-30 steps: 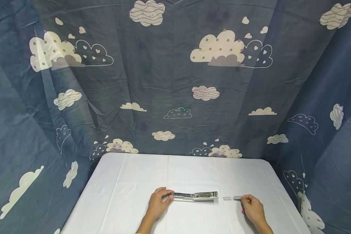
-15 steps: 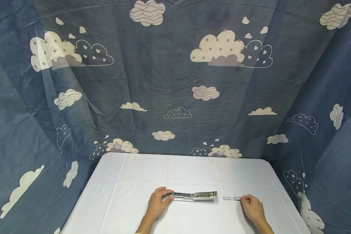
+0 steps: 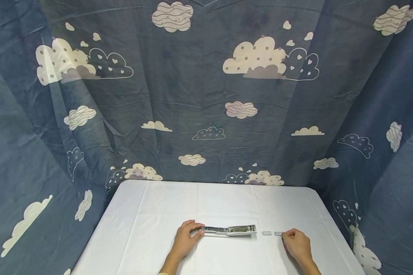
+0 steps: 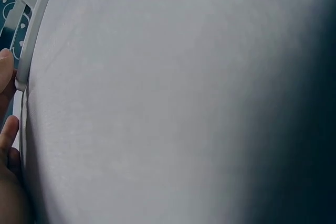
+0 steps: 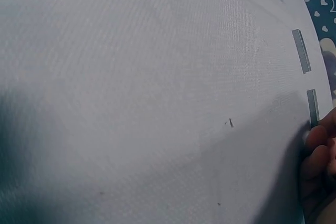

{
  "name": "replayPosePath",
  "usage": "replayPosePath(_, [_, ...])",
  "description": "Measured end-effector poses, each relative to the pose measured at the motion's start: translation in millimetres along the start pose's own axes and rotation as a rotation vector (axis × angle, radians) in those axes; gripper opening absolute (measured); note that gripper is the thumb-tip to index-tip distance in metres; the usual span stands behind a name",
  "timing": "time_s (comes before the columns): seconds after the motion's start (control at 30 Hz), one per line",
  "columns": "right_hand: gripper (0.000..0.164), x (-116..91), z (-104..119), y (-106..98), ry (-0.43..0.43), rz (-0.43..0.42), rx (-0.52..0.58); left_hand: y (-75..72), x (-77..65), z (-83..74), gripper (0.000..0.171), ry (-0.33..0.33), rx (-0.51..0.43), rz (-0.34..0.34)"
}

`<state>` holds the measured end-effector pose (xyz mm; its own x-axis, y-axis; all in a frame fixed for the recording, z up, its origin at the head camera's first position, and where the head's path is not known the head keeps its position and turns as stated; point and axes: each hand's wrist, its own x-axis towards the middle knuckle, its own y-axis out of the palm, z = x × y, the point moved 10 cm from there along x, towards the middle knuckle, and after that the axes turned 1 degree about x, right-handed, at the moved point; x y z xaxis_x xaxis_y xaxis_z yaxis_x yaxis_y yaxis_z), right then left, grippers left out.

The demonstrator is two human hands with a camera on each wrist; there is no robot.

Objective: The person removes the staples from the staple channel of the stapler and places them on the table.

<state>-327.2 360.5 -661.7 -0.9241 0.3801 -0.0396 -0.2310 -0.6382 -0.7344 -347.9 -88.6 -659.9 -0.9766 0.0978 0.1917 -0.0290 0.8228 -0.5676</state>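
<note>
A white stapler point(image 3: 241, 229) lies opened out on the white table point(image 3: 179, 198), its metal inner parts showing. My left hand point(image 3: 185, 238) grips its left end between thumb and fingers. In the left wrist view, a pale arm of the stapler point(image 4: 35, 32) runs up from the fingers of the left hand point(image 4: 10, 182) at the edge. To the right lie two short grey staple strips in a row. My right hand point(image 3: 297, 242) pinches the outer end of the right staple strip point(image 3: 278, 233). Beside it, the left staple strip point(image 3: 267, 233) lies flat and untouched.
A blue curtain point(image 3: 206, 91) with cloud prints hangs behind the table and along both sides. Small dark specks point(image 5: 231, 123) mark the tabletop in the right wrist view.
The right staple strip sits slightly lower and flatter, in line with the other one. My right hand has shifted slightly left with it. The left hand and stapler stay put.
</note>
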Motion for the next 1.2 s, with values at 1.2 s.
replayPosePath(1.2, [0.017, -15, 32, -6, -0.126, -0.145, 0.045, -0.1, -1.3, -3.7, 0.023, -0.009, -0.016, 0.029])
